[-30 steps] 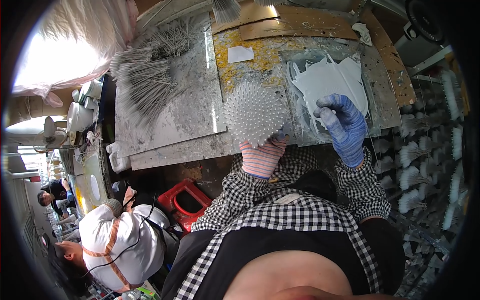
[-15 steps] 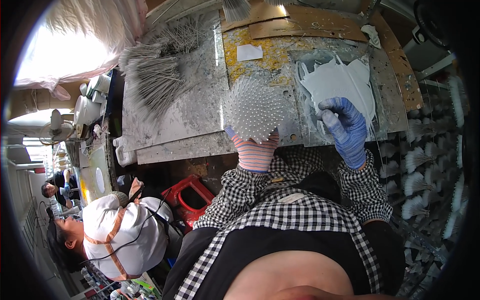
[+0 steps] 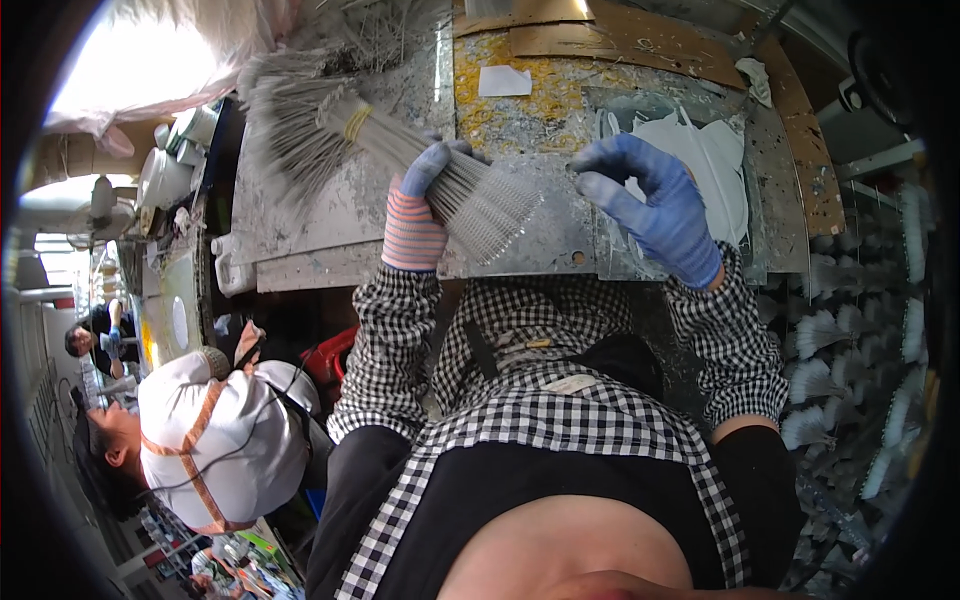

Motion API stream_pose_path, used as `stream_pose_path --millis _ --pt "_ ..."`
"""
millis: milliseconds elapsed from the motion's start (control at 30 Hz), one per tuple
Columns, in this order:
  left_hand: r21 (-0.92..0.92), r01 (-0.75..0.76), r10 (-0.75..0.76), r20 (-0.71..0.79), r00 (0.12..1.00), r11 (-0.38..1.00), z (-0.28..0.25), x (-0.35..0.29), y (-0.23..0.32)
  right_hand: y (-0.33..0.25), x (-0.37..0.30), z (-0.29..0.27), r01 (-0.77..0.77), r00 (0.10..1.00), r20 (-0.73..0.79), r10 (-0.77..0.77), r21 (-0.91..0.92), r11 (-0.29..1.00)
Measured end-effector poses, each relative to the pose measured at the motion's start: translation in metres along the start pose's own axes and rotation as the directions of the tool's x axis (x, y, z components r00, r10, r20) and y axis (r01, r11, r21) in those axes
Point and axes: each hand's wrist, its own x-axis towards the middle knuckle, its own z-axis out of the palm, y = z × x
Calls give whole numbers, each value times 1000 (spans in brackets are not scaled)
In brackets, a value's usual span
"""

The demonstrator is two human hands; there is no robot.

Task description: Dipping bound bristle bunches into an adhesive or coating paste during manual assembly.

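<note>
My left hand (image 3: 418, 205), in a pink-and-grey striped glove with blue-grey fingertips, is closed round a bundle of thin grey wires (image 3: 490, 208). The bundle lies tilted above the table, its fanned end with pale tips toward my right hand. A yellow band circles it near the other end. My right hand (image 3: 655, 195), in a blue glove, hovers just right of the bundle, thumb and forefinger curved with a small gap at the tips; nothing shows between them. Behind that hand, white paste (image 3: 705, 160) is spread on a glass plate (image 3: 762, 225), which the hand partly hides.
Loose wires (image 3: 290, 150) are heaped on the worktable (image 3: 345, 225) at left. A white paper (image 3: 505, 81) lies at mid-table, with cardboard strips (image 3: 630, 50) behind. A seated co-worker (image 3: 230, 430) and a red stool (image 3: 330, 360) are at left; pale brush-like bundles (image 3: 815, 380) stand at right.
My left hand moved left and tipped the bundle from end-on to lying sideways, showing its length and band. My right hand moved left and away from me, off the paste toward the bundle.
</note>
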Motion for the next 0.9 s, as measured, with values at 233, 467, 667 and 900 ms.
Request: stream_pose_path --millis 233,467,667,900 --pt "389 -134 110 83 990 912 14 -8 27 -2 34 30 11 961 267 76 -310 951" --pt "485 -166 73 205 976 859 45 12 15 8 33 17 11 941 309 140 -442 897" --pt "508 -142 -21 303 953 850 73 47 -19 21 19 -12 -131 954 178 243 -479 868" --pt "598 -368 133 399 907 712 132 72 -66 52 -4 -56 -138 990 -62 129 -654 744"
